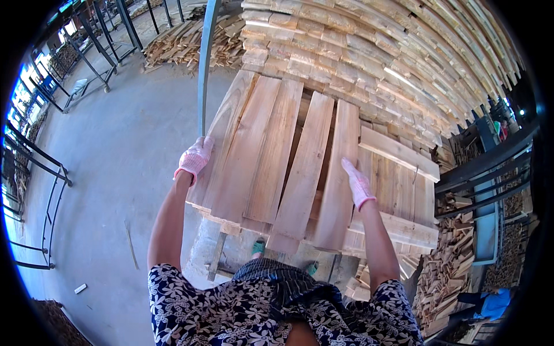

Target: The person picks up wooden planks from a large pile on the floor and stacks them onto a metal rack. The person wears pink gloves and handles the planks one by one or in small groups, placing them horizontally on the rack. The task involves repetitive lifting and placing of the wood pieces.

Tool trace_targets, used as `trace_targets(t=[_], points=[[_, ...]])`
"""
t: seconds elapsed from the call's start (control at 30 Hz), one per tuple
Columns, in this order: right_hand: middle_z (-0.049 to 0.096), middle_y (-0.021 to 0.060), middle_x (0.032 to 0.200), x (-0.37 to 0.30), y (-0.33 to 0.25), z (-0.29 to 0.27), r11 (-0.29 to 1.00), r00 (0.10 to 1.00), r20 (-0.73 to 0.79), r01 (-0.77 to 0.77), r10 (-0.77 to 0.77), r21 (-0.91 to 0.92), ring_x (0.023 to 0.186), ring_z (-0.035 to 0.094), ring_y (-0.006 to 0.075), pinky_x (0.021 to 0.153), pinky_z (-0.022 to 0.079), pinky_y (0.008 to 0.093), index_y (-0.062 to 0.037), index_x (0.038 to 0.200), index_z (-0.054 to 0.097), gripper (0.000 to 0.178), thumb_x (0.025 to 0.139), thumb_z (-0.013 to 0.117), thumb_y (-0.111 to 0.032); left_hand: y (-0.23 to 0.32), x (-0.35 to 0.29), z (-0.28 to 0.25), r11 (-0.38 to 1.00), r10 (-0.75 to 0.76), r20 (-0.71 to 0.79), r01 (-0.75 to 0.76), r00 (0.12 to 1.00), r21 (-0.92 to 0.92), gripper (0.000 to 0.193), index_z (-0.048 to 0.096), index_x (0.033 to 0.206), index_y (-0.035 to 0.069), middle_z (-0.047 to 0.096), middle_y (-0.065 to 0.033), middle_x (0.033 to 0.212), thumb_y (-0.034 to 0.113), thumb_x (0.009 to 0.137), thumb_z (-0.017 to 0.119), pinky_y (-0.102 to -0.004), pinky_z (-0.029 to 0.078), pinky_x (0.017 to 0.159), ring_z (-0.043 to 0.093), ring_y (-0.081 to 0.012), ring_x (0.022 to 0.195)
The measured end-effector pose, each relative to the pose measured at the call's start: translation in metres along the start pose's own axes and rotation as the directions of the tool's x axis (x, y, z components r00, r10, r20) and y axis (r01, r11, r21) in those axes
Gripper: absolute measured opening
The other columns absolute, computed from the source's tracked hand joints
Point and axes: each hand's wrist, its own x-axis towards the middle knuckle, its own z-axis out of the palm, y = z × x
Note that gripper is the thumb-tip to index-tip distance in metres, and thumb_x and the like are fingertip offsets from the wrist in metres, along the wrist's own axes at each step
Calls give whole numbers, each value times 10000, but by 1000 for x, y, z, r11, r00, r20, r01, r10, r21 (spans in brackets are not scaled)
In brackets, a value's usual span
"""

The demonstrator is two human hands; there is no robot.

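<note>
Gripping the outer edges of the plank bundle (283, 167), your gloved left hand (195, 157) curls its fingers over the left board and your right hand (358, 183) lies flat along the right one. It sits before you atop the stack (404, 173); the boards look stiff, heavy, splintery and loose, so hold them at the sides.

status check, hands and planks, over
Left hand in pink glove on left plank's edge. Right hand flat on right plank. Plank stack close behind; metal pole by left hand.
</note>
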Motion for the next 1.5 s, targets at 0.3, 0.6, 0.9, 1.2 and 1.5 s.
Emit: trace_targets(t=[0.3, 0.6, 0.9, 1.2, 1.5], points=[[425, 264, 1535, -16, -47, 67, 986, 997, -79, -6, -7, -167, 1389, 471, 372, 1170, 347, 413, -76, 1591, 289, 1009, 848, 764, -566, -39, 2, 12, 993, -28, -69, 20, 997, -118, 541, 454, 1452, 117, 583, -236, 1402, 482, 1061, 372, -514, 485, 1023, 571, -468, 1253], [187, 358, 1619, -37, -98, 63, 750, 994, -29, -98, 105, -654, 1465, 350, 468, 1199, 358, 463, -170, 1624, 240, 1075, 789, 792, -563, -39, 9, 17, 989, 137, -97, -130, 986, 76, 660, 401, 1507, 153, 638, -256, 1315, 601, 1025, 354, -547, 468, 1013, 600, -481, 1198], [484, 376, 1377, -10, -15, -18, 642, 978, -86, 57, -190, -765, 1244, 562, 486, 1077, 464, 462, -184, 1537, 433, 720, 938, 640, -525, 3, 10, -8, 990, -104, 50, 109, 993, -88, 794, 326, 1559, 116, 624, -253, 1352, 667, 990, 379, -494, 457, 1038, 579, -448, 1261], [524, 329, 1357, -32, -31, 32, 717, 954, -276, -115, -112, -687, 1163, 602, 483, 986, 505, 538, -291, 1446, 517, 480, 993, 541, -445, -15, 18, 8, 920, 147, -8, -134, 989, 368, 536, 444, 1439, 81, 550, -242, 1411, 438, 1040, 437, -508, 496, 992, 585, -457, 1240], [595, 278, 1226, -82, -41, 4, 798, 938, -267, 18, -223, -602, 1147, 601, 473, 966, 505, 530, -196, 1439, 504, 544, 949, 598, -412, 116, 4, 9, 934, 290, -388, -346, 875, -83, 516, 477, 1486, 43, 564, -230, 1418, 236, 1018, 575, -464, 462, 1090, 544, -408, 1303]])
